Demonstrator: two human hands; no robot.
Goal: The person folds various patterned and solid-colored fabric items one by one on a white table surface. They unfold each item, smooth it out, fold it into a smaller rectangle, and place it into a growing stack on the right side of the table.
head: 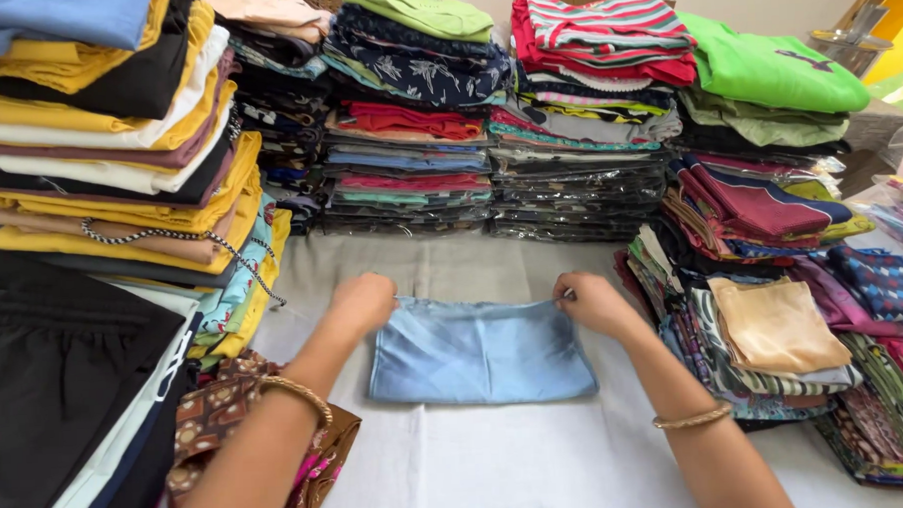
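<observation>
A: Where is the cloth right now?

B: The light-blue folded garment [480,350] lies flat on the pale sheet-covered table [499,463], about the middle of the bare patch, nearer the table's far edge, where the stacks of folded clothes [407,115] stand in a row. Taller piles close in along the left and right edges too.

A: And the hands?

B: Both sit on its far edge. The left hand [361,303] is closed over the far-left corner, fingers curled down, pinching the cloth. The right hand [593,301] pinches the far-right corner between thumb and fingertips. Each wrist carries 1 gold bangle [298,395].

A: How would you do this fold well?

B: I'd judge the 2 corners should be kept level and pulled gently apart so the far edge stays taut and straight. Then check that the layers beneath line up with the near edge; the near-right corner looks a little rounded, so a palm smoothed across would flatten it.

A: Any risks?

B: The drawstring cord [211,237] dangling from the yellow stack [120,210] at the left edge hangs near the left hand, and the patterned brown cloth [222,407] lies just beside that forearm. Keep elbows in, I'd say, so neither pile gets dragged.
</observation>
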